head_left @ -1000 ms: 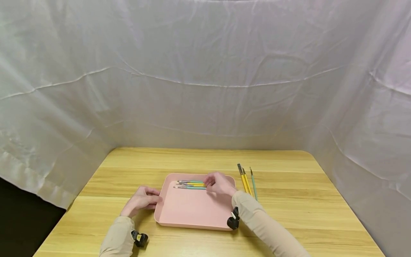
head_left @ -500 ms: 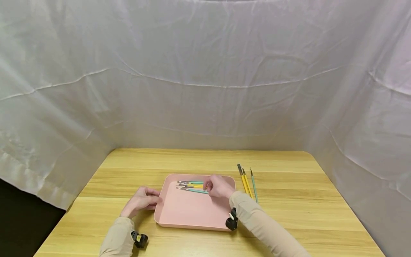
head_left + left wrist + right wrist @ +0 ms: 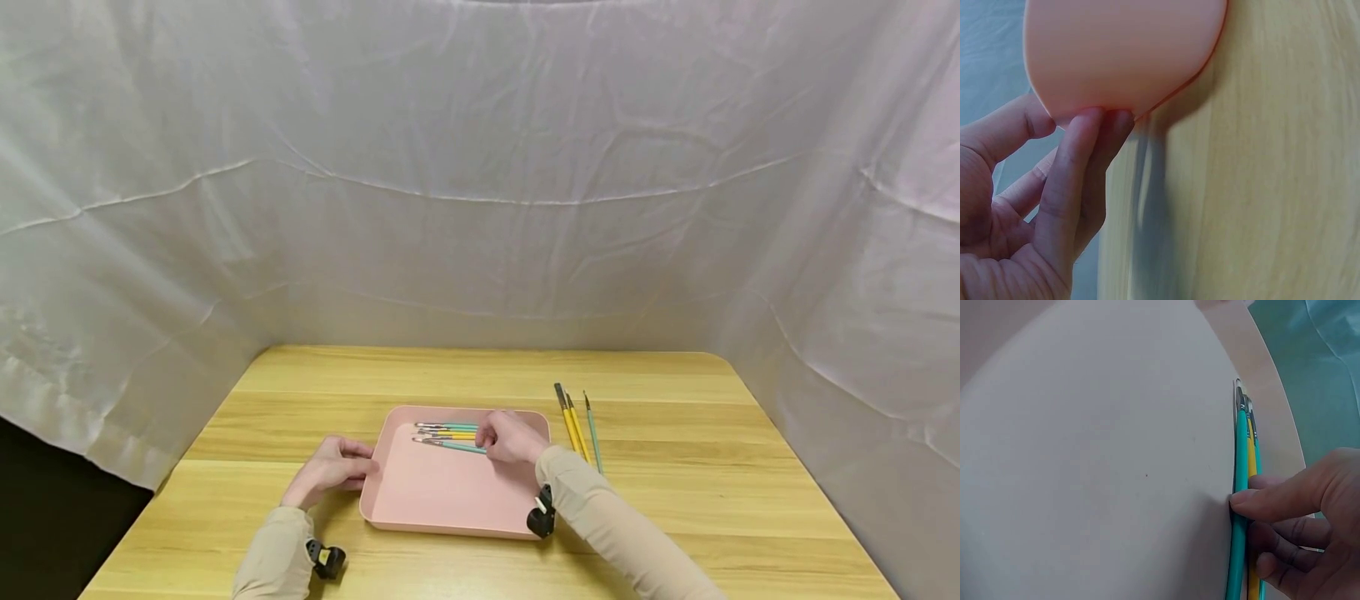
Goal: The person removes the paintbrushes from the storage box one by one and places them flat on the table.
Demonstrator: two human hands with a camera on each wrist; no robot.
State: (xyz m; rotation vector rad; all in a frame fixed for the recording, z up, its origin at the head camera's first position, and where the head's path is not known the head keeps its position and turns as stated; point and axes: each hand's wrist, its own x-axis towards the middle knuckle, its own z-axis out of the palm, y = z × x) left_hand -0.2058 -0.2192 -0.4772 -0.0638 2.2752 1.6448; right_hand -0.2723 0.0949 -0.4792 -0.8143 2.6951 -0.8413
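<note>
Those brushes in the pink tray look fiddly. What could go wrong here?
The right hand is fingering thin brushes bunched by the pink tray's far wall; one could roll out of line. The left hand only touches the tray's rim, so a nudge might slide it. Three loose brushes beside the sleeve could get swept.

Your left hand [image 3: 330, 468] lay low and forward on your left side, its forearm in a beige sleeve running back toward you with a small black camera strapped under the wrist. Its fingers [image 3: 1079, 169] were stretched out nearly straight and close together, the thumb set apart above them, tips pressing forward. Your right hand [image 3: 510, 437] reached further ahead, its sleeved arm angled in from the right with a camera at the wrist too. Its fingers [image 3: 1285, 499] were curled inward, the thumb tip pressed against the fingers in a pinch.
</note>
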